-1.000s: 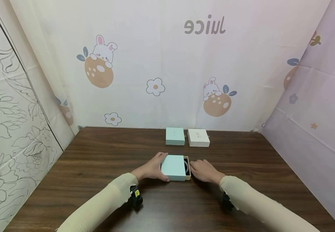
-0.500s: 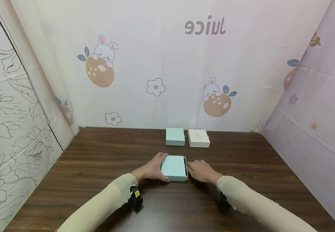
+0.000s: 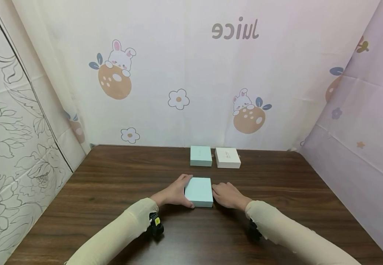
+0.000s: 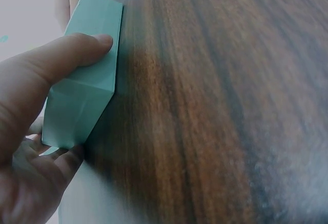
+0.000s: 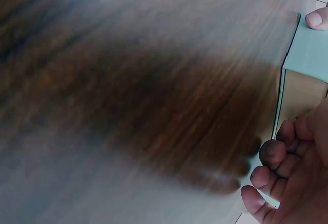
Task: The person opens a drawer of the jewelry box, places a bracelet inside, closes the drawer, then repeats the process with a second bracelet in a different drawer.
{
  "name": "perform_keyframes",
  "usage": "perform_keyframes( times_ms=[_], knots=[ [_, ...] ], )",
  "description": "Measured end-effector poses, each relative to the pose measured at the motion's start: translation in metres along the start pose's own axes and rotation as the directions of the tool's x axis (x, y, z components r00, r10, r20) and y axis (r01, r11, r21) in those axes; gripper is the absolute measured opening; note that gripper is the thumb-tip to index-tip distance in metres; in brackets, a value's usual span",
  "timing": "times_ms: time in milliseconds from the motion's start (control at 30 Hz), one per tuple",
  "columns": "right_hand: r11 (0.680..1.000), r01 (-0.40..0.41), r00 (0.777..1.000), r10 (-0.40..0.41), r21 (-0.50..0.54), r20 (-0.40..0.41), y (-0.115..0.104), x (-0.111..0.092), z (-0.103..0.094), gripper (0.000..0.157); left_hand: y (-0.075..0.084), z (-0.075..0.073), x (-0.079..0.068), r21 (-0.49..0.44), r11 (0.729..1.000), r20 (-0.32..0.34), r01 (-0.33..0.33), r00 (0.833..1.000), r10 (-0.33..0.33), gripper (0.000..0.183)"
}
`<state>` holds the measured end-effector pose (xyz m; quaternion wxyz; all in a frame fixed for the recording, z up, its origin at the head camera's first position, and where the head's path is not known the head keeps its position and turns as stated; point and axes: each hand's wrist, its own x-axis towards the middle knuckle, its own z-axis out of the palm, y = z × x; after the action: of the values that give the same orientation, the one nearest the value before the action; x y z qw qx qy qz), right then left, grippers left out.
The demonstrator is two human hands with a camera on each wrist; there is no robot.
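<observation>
A pale mint slide-out box [image 3: 198,191] lies flat on the dark wooden table. My left hand [image 3: 175,190] grips its left end; in the left wrist view the thumb [image 4: 77,52] lies along the near side and the other fingers reach round the far side. At the right end, my right hand [image 3: 228,195] has its fingers curled, knuckles right against the box. In the right wrist view the tan end of the inner tray [image 5: 304,93] sits inside the mint sleeve [image 5: 310,49], partly hidden by the right hand.
Behind, near the table's [image 3: 128,165] back edge, stand another mint box [image 3: 200,156] and a white box [image 3: 227,158] with small print, side by side. A printed curtain [image 3: 151,66] hangs behind the table, with more cloth at both sides.
The inner tray, which stuck out at the right with a ring-shaped thing in it, has slid left into the sleeve. My right hand moved left with it; the left hand kept its grip.
</observation>
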<state>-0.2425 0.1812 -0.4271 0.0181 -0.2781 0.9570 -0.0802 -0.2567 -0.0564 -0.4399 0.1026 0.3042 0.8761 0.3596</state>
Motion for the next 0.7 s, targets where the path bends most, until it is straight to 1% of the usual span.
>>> perform_keyframes(
  times_ms=[133,300,567,700],
  knots=[
    [1.000,-0.009,1.000,0.009,0.023,0.002,-0.0003,0.0002,0.0007,0.026,0.0012,0.0006,-0.0005,0.001,1.000,-0.002,0.001,1.000,-0.001,0.108],
    [1.000,-0.010,1.000,0.010,0.025,0.001,-0.0003,-0.0003,0.0008,0.025,0.0006,0.0021,-0.0003,0.007,1.000,-0.008,-0.003,1.000,0.003,0.108],
    [1.000,0.016,1.000,-0.015,0.025,-0.013,-0.0011,-0.0003,0.0003,0.027,0.0015,0.0015,-0.0003,0.021,1.000,-0.015,-0.001,1.000,0.002,0.109],
    [0.999,0.005,1.000,-0.005,0.032,-0.009,-0.0013,0.0020,0.0000,0.026,0.0028,0.0004,-0.0013,0.021,1.000,-0.028,-0.010,1.000,0.010,0.109]
  ],
)
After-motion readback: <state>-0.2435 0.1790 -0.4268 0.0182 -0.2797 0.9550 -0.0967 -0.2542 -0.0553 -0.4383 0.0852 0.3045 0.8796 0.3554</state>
